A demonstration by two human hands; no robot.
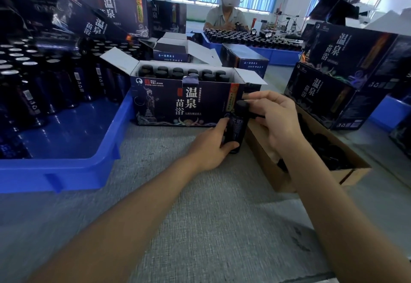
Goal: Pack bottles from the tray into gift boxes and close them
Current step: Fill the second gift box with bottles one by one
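Blue tray: set at the left of the frame on the grey desk; many dark bottles are left standing in it, with its near part bare.
Gift box: placed at the centre, just beside the tray, its flaps open; two rows of black caps are seen inside, so it is judged nearly filled.
Bottle in hand: held upright right of centre, in front of the gift box's right end and not yet put in.
Left hand: its fingers are wrapped round the lower body of the bottle.
Right hand: its fingers are curled over the bottle's cap.
Cardboard box: lies open at the right under the right hand; dark small parts are seen inside.
Finished boxes: stacked closed at the right of the frame.
Progress: several boxes are taken as done; this bottle is to be inserted, the flaps closed, and many tray bottles remain.
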